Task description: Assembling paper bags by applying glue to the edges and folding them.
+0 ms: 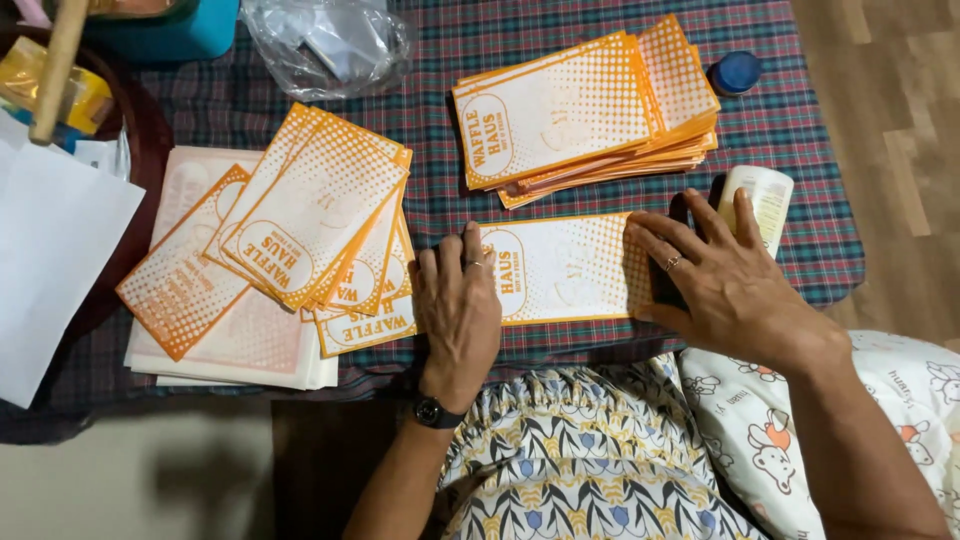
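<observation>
A flat orange-and-white paper bag (565, 268) lies on the plaid tablecloth (800, 130) in front of me. My left hand (458, 305) presses flat on its left end, fingers together, a ring on one finger and a watch at the wrist. My right hand (715, 275) rests on its right end with fingers spread, also ringed, touching the bag's edge. A cream glue bottle (762, 203) lies just behind my right hand. A fanned pile of the same bags (310, 225) sits to the left, and a neater stack (585, 110) lies behind.
A blue bottle cap (736, 72) sits at the back right. A crumpled clear plastic bag (325, 45) lies at the back. White paper sheets (50, 250) and a wooden stick (55, 70) are at far left. Wood floor (890, 150) shows at the right.
</observation>
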